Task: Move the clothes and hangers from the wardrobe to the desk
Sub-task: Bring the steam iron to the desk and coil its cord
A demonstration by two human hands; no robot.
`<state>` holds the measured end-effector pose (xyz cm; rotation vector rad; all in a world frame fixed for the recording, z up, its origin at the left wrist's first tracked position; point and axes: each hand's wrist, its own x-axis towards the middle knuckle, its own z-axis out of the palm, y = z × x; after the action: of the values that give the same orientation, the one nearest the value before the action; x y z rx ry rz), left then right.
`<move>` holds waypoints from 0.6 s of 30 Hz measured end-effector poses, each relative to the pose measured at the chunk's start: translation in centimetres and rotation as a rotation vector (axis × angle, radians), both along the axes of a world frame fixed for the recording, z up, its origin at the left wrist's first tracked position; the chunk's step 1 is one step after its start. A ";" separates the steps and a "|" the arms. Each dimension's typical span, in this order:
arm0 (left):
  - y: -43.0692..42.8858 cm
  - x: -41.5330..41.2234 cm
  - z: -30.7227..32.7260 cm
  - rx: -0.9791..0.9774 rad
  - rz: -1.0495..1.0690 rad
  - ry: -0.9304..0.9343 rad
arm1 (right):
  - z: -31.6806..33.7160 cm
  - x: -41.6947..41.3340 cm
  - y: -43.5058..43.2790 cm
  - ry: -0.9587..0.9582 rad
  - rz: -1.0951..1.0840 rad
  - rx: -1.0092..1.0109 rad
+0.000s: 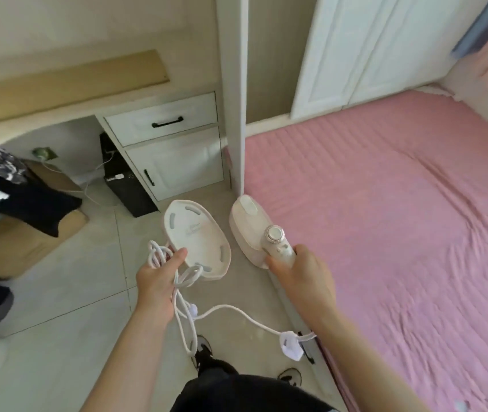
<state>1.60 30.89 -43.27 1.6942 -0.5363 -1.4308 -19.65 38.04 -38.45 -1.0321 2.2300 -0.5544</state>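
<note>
So my right hand [302,278] is wrapped round the handle of one garment steamer [251,230]. My left hand [156,281] has the coiled cord [183,298] looped through curled fingers, thumb pinning the one base tray [195,233]. One plug [292,344] dangles near my feet, so I'd gather that slack before walking and park all this on the desk [67,108] to free both hands. The clothes [13,188] sit at the far left, two I can count, one patterned and one black. Zero hangers visible, and the wardrobe [356,55] shows two closed doors.

no legible text or labels anywhere
</note>
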 end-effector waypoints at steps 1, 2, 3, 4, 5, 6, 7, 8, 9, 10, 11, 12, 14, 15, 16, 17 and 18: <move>-0.9 1.4 0.2 -0.004 0.015 -0.001 | 0.0 1.3 -1.2 0.002 0.006 -0.002; -1.8 2.8 0.4 -0.010 0.026 -0.006 | 0.0 2.6 -2.4 0.004 0.009 -0.007; -2.7 4.2 0.5 -0.014 0.033 -0.014 | -0.1 3.9 -3.5 0.005 0.011 -0.014; -3.7 5.6 0.7 -0.017 0.039 -0.020 | -0.1 5.3 -4.6 0.005 0.016 -0.024; -4.7 6.9 0.8 -0.020 0.047 -0.025 | -0.1 6.5 -5.7 0.002 0.018 -0.032; -5.5 8.3 0.8 -0.022 0.058 -0.032 | 0.0 7.7 -6.7 0.000 0.022 -0.035; -6.5 9.9 0.8 -0.023 0.073 -0.040 | 0.0 9.1 -8.0 0.003 0.029 -0.035; -7.2 10.7 0.8 -0.022 0.078 -0.052 | 0.1 9.8 -8.8 0.008 0.033 -0.035; -7.7 11.5 0.9 -0.019 0.082 -0.060 | 0.2 10.5 -9.4 0.010 0.042 -0.034; -8.5 12.7 0.9 -0.021 0.092 -0.062 | 0.3 11.6 -10.5 0.010 0.057 -0.038; -9.3 13.7 1.0 -0.022 0.099 -0.062 | 0.4 12.6 -11.5 0.010 0.067 -0.042; -10.0 14.6 1.1 -0.019 0.104 -0.061 | 0.5 13.5 -12.4 0.010 0.071 -0.042; -11.3 16.0 1.2 -0.019 0.118 -0.053 | 0.8 14.9 -14.2 0.010 0.080 -0.034; -11.9 16.6 1.3 -0.021 0.126 -0.046 | 0.9 15.5 -15.1 0.014 0.086 -0.032; -12.6 17.2 1.2 -0.022 0.132 -0.042 | 1.0 15.9 -16.0 0.017 0.093 -0.030; -13.3 17.7 1.1 -0.019 0.138 -0.044 | 1.1 16.3 -16.9 0.019 0.102 -0.030; -14.0 18.1 1.1 -0.015 0.141 -0.049 | 1.1 16.7 -17.9 0.018 0.110 -0.031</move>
<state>19.67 16.86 -42.21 1.7236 -0.4444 -1.2852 -2.99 20.15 -37.32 -1.1718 2.1718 -0.5348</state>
